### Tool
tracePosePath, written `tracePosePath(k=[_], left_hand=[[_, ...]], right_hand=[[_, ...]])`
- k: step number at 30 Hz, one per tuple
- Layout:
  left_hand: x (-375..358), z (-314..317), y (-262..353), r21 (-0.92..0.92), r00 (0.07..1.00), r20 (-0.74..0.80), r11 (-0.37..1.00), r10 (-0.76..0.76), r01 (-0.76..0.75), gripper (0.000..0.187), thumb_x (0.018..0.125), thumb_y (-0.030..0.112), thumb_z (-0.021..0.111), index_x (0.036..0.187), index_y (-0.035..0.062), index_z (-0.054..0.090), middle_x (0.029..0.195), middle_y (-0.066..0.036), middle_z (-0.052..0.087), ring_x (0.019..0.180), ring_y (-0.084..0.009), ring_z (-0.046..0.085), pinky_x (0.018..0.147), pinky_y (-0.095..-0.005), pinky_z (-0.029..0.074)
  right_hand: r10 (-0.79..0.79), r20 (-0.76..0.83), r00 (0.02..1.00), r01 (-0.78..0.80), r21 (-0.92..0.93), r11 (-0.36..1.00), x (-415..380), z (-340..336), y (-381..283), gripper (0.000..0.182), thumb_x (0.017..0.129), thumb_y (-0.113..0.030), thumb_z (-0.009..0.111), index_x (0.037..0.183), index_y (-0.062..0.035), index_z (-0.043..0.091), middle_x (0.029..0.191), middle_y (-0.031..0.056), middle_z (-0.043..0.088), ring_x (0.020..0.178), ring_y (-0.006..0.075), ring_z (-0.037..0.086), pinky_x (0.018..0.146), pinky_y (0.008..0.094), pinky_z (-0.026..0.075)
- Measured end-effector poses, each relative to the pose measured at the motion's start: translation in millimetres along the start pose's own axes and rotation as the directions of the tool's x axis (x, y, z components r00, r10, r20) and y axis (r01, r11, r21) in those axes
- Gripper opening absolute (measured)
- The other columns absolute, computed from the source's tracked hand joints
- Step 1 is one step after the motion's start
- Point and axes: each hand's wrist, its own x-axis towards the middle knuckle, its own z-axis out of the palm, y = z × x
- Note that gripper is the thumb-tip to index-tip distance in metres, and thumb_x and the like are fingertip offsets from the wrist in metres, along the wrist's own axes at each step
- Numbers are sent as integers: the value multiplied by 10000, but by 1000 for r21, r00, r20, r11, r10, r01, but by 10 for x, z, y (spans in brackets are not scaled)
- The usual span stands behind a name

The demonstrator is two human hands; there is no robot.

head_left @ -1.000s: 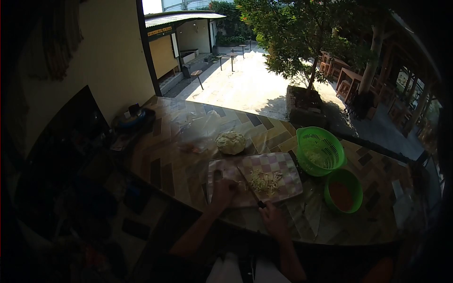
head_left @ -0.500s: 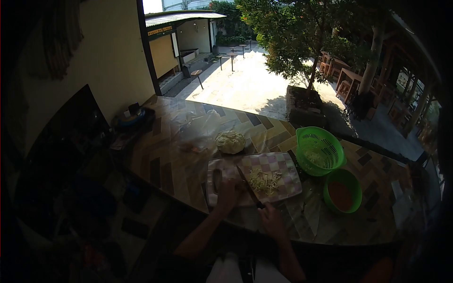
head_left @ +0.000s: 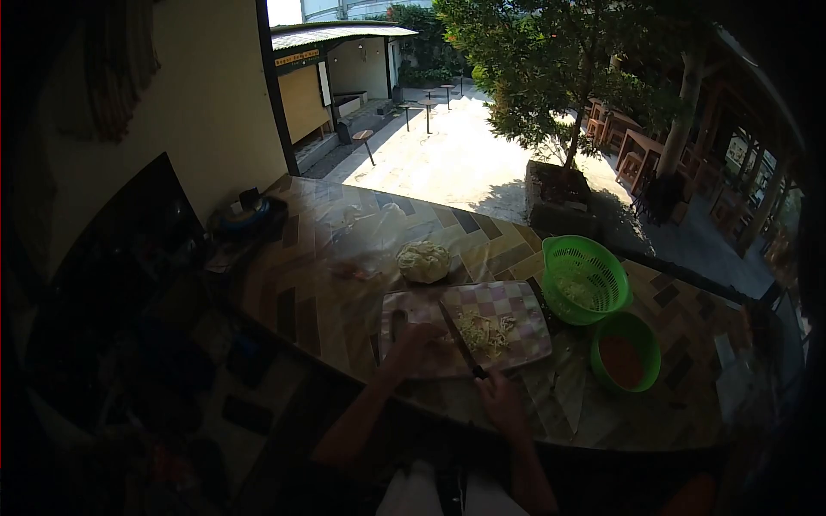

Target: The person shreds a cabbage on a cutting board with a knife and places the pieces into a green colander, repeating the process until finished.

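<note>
My right hand [head_left: 499,397] grips the dark handle of a kitchen knife [head_left: 459,337], its blade slanting up and left over the cutting board [head_left: 529,303]. On the board's left half rests my left hand [head_left: 415,346], close to the blade. Its fingers look bunched, and shadow hides whatever is under them. Shredded cabbage [head_left: 486,332] lies in a loose pile just right of the blade. Behind the board sits a pale cabbage head [head_left: 423,261].
A green colander [head_left: 594,243] with pale shreds stands right of the board. Touching it is a green bowl [head_left: 652,357] with orange contents [head_left: 621,361]. Clear plastic [head_left: 379,225] lies at the back left of the wooden table [head_left: 288,258].
The whole view has shifted slightly. My left hand looks a little flatter near the blade. The knife stays in my right hand at much the same slant.
</note>
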Motion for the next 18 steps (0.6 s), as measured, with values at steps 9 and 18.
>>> tracePosePath(k=[9, 18], left_hand=[[-18, 60, 149, -118, 945, -73, 944, -318, 309, 214, 764, 61, 639, 958, -8, 697, 858, -189, 674, 739, -310, 666, 688, -381, 523], [-21, 260, -35, 116, 981, -131, 980, -145, 161, 198, 747, 64, 602, 900, -5, 708, 831, -188, 663, 794, -334, 647, 735, -388, 512]], right_hand=[[20, 28, 999, -20, 4, 1000, -12, 9, -49, 282, 899, -261, 584, 1033, -13, 572, 859, 236, 632, 866, 424, 616, 682, 448, 459], [-22, -1, 1000, 22, -11, 1000, -6, 19, -5, 265, 913, -256, 554, 1039, -23, 546, 784, 236, 620, 813, 435, 612, 649, 482, 454]])
